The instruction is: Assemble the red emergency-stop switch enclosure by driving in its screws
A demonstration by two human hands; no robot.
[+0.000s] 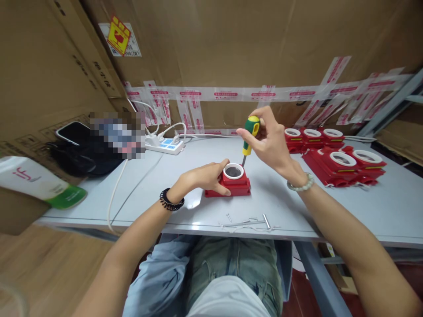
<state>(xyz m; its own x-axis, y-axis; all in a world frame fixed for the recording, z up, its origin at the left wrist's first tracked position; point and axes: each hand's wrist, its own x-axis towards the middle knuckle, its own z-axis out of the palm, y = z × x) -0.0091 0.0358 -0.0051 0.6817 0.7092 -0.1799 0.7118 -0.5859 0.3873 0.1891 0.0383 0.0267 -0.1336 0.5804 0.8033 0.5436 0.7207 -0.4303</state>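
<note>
On the table in front of me lies a red box-shaped housing (236, 188) with a round window in a white ring on top. My left hand (211, 178) grips its left side, thumb towards me and fingers behind. A screwdriver (251, 130) with a green and yellow handle stands nearly upright, its tip at the far right corner of the housing. My right hand (272, 143) holds that handle between thumb and fingers. Closer to me lie a small screw (228, 217) and a metal T-shaped bar (266, 221) with a thin white cord.
Several more red housings (330, 167) stand at the right. A power strip (168, 145) with plugs and a white cable is at the back left. Beside it are a black bag (89, 154), a phone (72, 132) and a white-green tube (39, 182). Cardboard (214, 44) walls the back.
</note>
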